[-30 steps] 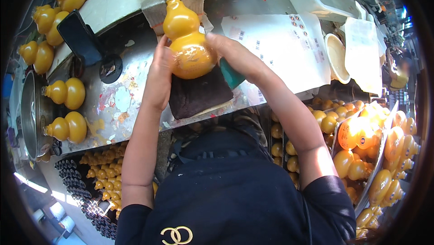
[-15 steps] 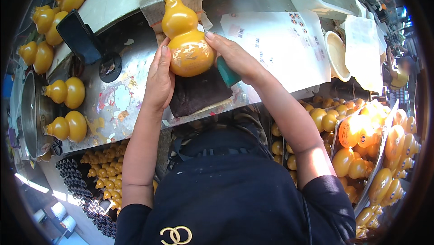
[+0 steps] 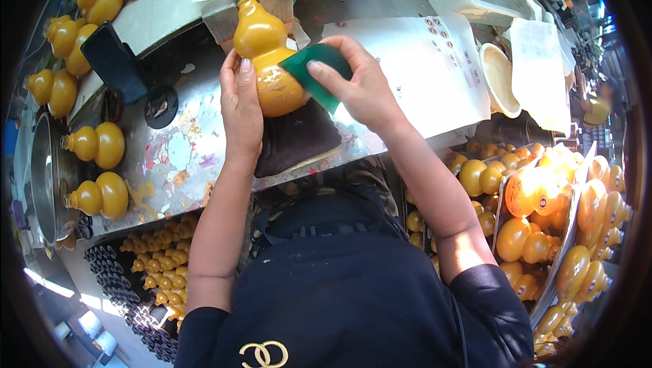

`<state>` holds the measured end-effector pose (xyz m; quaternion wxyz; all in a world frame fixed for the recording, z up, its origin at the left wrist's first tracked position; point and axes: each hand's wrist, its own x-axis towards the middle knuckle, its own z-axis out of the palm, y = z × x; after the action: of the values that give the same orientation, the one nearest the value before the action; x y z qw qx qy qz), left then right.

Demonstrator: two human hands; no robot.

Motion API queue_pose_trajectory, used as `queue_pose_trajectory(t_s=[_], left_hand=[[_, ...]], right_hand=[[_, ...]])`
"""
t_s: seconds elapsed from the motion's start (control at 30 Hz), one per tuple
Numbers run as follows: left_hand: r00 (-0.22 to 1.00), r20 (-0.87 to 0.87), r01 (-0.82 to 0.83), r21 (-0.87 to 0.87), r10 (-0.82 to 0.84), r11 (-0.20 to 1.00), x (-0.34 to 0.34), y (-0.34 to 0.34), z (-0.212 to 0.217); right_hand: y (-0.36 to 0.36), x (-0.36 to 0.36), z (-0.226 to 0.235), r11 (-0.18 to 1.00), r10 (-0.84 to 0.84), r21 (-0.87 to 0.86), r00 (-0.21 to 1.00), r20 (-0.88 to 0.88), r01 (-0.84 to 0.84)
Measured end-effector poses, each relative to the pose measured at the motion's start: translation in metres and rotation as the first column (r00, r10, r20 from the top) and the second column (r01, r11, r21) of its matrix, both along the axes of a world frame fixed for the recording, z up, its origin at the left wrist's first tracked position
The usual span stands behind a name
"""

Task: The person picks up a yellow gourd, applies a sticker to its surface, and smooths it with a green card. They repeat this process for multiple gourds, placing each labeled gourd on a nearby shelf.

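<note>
A yellow gourd-shaped bottle [image 3: 261, 34] lies on the bench, its narrow neck pointing away from me and resting on a grey cloth-covered support [image 3: 219, 18]. My left hand [image 3: 242, 106] is wrapped against the left side of its lower bulb. In my right hand [image 3: 370, 93] a flat green scraper [image 3: 316, 69] is pinched between thumb and fingers. Its left edge lies against the right side of the lower bulb, where a mottled pale patch shows. Beneath the bulb is a dark cloth pad [image 3: 299, 144].
Sheets of printed stickers [image 3: 435, 76] lie to the right, beside a cream basin [image 3: 499, 83]. A phone on a stand [image 3: 119, 62] stands at left, near more gourd bottles [image 3: 102, 195] and a metal bowl [image 3: 44, 178]. Crates of gourd bottles [image 3: 519, 239] flank me below the bench.
My right hand has come off the bottle's right side and turned, bringing the green scraper up onto the lower bulb. My left hand keeps its hold. The whole view has shifted slightly.
</note>
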<state>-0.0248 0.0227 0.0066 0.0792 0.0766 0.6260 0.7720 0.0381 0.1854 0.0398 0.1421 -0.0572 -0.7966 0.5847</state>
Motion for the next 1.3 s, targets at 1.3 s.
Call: queue_pose_trajectory(t_s=[1.3], left_hand=[[0.986,0.127,0.072,0.241,-0.104,0.968,-0.005,-0.009,0.002]], right_hand=[[-0.011,-0.046,0.042,0.721,0.417,0.693,0.794,-0.442,0.008]])
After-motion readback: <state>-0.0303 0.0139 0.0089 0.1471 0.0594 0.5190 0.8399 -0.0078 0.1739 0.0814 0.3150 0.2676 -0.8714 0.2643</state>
